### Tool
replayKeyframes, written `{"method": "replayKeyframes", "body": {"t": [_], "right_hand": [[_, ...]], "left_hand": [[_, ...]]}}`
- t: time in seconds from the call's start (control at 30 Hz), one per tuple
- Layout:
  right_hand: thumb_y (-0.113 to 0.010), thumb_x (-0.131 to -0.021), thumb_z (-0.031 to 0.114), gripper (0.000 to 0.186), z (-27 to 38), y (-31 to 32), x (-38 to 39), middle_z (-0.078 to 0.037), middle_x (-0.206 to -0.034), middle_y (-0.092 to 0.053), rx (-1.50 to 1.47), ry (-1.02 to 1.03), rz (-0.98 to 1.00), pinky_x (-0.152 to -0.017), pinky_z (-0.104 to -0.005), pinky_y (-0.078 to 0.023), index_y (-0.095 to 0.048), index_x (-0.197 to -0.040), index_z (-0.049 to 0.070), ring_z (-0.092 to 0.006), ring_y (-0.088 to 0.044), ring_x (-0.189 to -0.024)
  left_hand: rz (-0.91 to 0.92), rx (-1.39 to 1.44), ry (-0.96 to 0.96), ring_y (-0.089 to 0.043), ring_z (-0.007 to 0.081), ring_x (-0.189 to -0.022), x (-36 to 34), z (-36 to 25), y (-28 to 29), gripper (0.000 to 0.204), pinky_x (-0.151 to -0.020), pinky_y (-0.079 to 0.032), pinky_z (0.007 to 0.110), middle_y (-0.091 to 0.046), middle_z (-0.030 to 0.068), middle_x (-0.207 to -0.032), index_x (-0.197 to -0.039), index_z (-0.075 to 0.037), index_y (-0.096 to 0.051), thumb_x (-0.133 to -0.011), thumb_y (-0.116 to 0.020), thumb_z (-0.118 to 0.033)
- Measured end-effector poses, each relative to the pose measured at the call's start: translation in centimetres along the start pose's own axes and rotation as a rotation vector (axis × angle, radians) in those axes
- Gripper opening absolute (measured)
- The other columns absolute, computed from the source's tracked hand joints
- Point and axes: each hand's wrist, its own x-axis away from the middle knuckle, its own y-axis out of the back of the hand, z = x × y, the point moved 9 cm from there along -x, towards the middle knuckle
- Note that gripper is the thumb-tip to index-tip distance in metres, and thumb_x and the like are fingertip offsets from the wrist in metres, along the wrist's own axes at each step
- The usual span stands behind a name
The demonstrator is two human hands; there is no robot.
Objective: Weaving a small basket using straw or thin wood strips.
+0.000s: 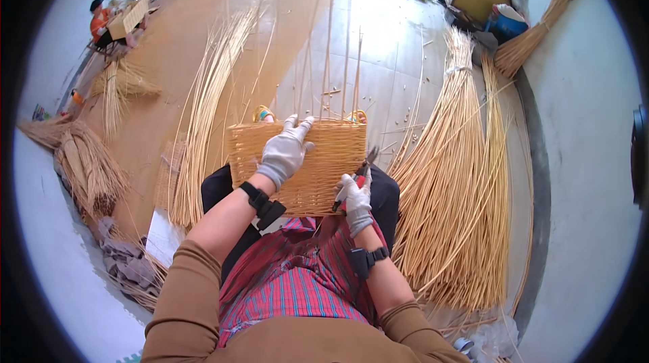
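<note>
A woven wicker panel [297, 184] lies across my lap, tan and rectangular, with several long loose canes [328, 69] rising from its far edge. My left hand [284, 155], in a pale work glove, lies on the panel with its fingers stretched toward that far edge. In a matching glove, my right hand [357, 202] is closed around hand pruners [360, 177] with red and black on the handles. Their dark jaws point up and away, beside the panel's right edge. Part of the handles is hidden by my fingers.
A large bundle of canes [453, 207] lies to my right, and another cane pile [209, 119] to my left. More bundled stalks [88, 160] rest along the left wall. A blue container [507, 23] stands at the far right. Another person [99, 21] sits at the far left.
</note>
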Motion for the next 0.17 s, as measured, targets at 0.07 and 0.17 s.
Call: {"method": "replayKeyframes", "body": {"t": [0.07,0.17], "right_hand": [[-0.068,-0.097,0.007,0.072,0.3,1.3,1.1,-0.004,-0.081,-0.06,-0.134,-0.054,0.011,-0.055,-0.033,-0.055,-0.03,-0.157,0.018,-0.0171,-0.063,-0.062],[-0.073,-0.097,0.018,0.043,1.0,2.4,3.3,-0.007,-0.083,-0.065,-0.038,-0.06,0.142,-0.059,-0.0367,-0.058,-0.049,-0.132,0.015,-0.0198,-0.066,-0.066]], "left_hand": [[-0.044,0.131,-0.05,-0.066,0.0398,-0.117,3.8,-2.3,1.6,0.051,-0.091,-0.057,0.048,-0.052,0.0187,-0.15,-0.145,-0.022,-0.056,-0.096,-0.07,-0.025],[-0.08,0.324,-0.16,-0.065,0.0385,-0.119,8.0,-3.2,1.8,0.049,-0.097,-0.056,0.044,-0.056,0.018,-0.145,-0.141,-0.019,-0.058,-0.094,-0.072,-0.016]]}}
